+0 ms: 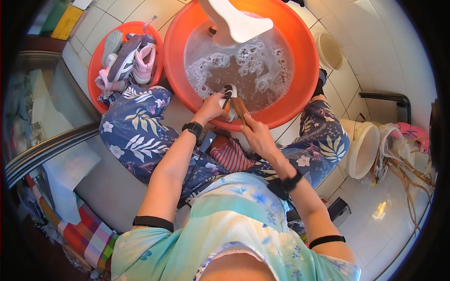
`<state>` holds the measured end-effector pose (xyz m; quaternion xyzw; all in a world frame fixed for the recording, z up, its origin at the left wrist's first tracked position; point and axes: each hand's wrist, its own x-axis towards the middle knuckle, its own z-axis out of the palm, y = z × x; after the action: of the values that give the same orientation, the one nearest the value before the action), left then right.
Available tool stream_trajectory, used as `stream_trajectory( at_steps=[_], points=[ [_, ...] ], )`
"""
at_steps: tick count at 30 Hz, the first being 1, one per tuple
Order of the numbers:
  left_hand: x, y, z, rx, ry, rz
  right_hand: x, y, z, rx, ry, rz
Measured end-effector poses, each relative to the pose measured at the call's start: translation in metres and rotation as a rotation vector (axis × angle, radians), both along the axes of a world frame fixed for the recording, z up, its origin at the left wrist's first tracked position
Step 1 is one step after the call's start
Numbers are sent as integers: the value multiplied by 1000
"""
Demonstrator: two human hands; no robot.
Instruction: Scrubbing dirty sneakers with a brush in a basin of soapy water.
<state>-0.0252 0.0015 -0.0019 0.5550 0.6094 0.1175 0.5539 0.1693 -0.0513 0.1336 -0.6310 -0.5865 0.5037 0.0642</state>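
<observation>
In front of me stands a large orange plastic basin (174,66) holding murky, sudsy water (228,75). My left hand (211,108) grips a small black-and-white shoe (230,90) above the near rim. A wooden-handled brush (239,108) is in my right hand (259,136), its far end against the shoe. The brush's bristles are hidden from this angle. Near the basin's far side, a small dark item (212,31) shows partly in the water, too little of it visible to name.
A white curved object (242,26) of unclear kind overhangs the basin. To the left, a smaller red basin (92,75) holds several shoes (123,59). At right are a white bucket (364,151), a cream tub (329,52) and a black pipe (385,96). A glass-panelled frame (52,151) borders the left.
</observation>
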Motion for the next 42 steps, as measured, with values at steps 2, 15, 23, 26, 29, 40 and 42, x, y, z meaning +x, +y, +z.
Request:
stream_trajectory(
  at_steps=[2,15,23,26,29,40,42],
  points=[
    [7,2,10,-4,12,-16,2,-5,12,-23,-14,-16],
    [5,4,7,11,30,-43,2,-8,11,-24,-12,-28],
    [5,1,9,34,23,-21,-8,73,-103,18,-261,11],
    [-1,-2,6,60,7,-5,10,98,-129,41,-271,-110],
    [-5,-2,-9,-177,-336,150,47,87,-174,19,-309,-212],
    [35,11,6,-99,-407,426,45,-2,2,-44,182,-293],
    [42,11,8,-92,-353,401,43,-24,24,24,149,-277]
  ],
)
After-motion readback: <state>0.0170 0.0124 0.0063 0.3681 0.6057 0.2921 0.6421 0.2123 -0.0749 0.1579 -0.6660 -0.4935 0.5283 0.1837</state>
